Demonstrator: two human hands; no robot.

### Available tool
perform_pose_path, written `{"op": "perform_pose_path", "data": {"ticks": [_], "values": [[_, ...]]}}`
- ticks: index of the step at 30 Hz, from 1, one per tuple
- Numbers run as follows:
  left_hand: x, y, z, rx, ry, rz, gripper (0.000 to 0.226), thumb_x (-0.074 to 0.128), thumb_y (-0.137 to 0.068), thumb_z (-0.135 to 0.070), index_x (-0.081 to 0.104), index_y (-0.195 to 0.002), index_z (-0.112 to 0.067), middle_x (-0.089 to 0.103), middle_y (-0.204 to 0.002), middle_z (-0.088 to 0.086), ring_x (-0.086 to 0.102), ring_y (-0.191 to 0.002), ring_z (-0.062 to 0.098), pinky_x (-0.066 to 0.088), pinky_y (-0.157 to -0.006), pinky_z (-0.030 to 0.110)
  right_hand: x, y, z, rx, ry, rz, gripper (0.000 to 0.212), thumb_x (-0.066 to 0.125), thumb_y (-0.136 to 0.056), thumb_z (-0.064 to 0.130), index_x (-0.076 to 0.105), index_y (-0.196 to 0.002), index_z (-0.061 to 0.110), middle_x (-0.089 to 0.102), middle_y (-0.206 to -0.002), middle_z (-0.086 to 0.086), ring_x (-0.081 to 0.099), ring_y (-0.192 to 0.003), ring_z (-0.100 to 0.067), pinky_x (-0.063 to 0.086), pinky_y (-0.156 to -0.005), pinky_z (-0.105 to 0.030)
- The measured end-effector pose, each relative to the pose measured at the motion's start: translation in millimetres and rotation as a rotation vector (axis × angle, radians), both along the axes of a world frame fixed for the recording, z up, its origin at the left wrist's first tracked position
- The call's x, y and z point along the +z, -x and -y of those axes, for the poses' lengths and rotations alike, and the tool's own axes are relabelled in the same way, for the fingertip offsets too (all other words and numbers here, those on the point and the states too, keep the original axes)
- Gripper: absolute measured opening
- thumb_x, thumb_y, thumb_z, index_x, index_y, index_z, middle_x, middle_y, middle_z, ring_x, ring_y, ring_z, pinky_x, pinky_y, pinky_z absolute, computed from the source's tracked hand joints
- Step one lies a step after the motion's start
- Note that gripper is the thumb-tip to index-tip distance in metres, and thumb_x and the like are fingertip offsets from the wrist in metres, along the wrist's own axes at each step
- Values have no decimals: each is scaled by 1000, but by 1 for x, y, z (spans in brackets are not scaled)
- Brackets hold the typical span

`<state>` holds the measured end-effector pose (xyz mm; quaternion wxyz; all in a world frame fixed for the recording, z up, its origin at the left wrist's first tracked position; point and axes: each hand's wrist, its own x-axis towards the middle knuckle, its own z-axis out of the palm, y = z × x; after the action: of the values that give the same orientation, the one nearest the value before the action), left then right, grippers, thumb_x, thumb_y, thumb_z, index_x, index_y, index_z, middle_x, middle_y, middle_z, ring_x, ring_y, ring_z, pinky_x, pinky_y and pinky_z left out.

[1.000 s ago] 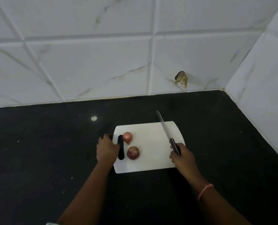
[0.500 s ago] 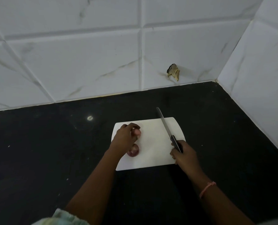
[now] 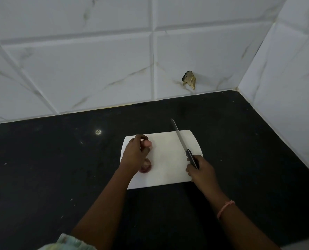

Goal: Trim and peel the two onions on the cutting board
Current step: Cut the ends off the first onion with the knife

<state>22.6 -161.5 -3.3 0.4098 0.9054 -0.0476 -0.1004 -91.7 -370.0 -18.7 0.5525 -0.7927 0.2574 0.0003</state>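
Two onions are being kept on the white cutting board [image 3: 168, 159], which is lying flat on the black bench [image 3: 59, 168]. The far onion [image 3: 147, 143], pale pink where it shows, is being pinched by the curled fingers of the left hand [image 3: 134, 156] near the board's far left corner. The near onion [image 3: 146, 167], reddish purple, is resting on the board's left side, just behind the left wrist and partly hidden by it. A knife [image 3: 183, 144] is being gripped around its dark handle by the right hand [image 3: 201, 171] at the board's right edge. Its blade is being held slanted across the board's far right part, with the tip reaching past the board's far edge over the bench; whether the blade is touching the board cannot be told. The two hands are being kept well apart, at opposite sides of the board. A pink thread band [image 3: 225, 208] is being worn on the right wrist, nearer the camera than the board. White marbled tiles [image 3: 77, 69] are rising beyond the board, and a chipped hole [image 3: 189, 79] is showing in one of them, beyond the board's right part.
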Motion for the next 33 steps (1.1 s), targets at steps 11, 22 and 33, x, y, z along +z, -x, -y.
{"op": "perform_pose_path", "data": {"ticks": [11, 22, 33], "values": [[11, 31, 79, -78, 332, 130, 49, 80, -83, -18, 56, -125, -24, 52, -121, -5, 57, -99, 2, 51, -79, 9, 9, 1, 3, -78, -242, 19, 14, 50, -101, 24, 62, -105, 18, 67, -79, -8, 60, -67, -19, 52, -57, -30], [-37, 55, 85, -5, 245, 158, 36, 75, -88, -33, 60, -120, -29, 58, -111, -15, 55, -104, 7, 50, -88, 26, 34, 23, 18, -36, -46, -6, 14, 50, -99, 37, 59, -97, 26, 57, -76, -4, 53, -65, -16, 42, -60, -32], [-44, 57, 84, 51, 305, 151, 34, 74, -89, -25, 60, -119, -34, 64, -114, -12, 58, -104, 6, 50, -92, 26, 21, 44, -1, 153, 418, 12, 14, 44, -102, 36, 51, -106, 24, 59, -75, 3, 59, -63, -10, 46, -52, -23]]}}
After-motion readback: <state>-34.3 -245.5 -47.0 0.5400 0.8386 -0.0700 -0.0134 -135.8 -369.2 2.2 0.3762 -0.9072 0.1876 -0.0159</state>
